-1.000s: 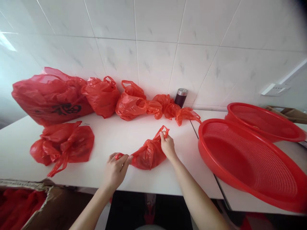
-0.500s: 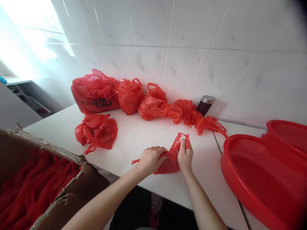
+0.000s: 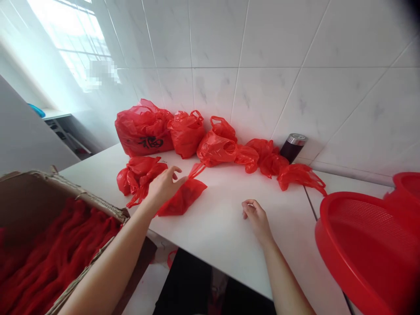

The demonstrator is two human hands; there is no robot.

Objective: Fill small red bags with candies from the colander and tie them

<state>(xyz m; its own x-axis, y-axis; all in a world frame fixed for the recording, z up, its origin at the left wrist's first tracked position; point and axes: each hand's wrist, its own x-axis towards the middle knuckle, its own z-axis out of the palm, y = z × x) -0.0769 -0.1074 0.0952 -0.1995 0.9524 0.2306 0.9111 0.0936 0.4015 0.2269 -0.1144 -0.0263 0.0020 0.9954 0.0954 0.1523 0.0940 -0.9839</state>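
Note:
A small red plastic bag with its handles sticking up lies on the white table. Over its left side is my left hand, thumb and index finger spread apart; whether its hidden fingers touch the plastic cannot be told. My right hand hovers by itself over the tabletop to the right, its fingers curled in loosely with nothing visible in them. Just behind my left hand sits another knotted red bag, partly covered by it.
Along the tiled wall stand a large red bag with black lettering, several smaller red bags and a dark flask. An open cardboard box of red material is at left, a red plastic basket at right.
The small red bag has moved left, from between both hands to beside the knotted bag. My left hand moved with it and its fingers spread; my right hand let go of it.

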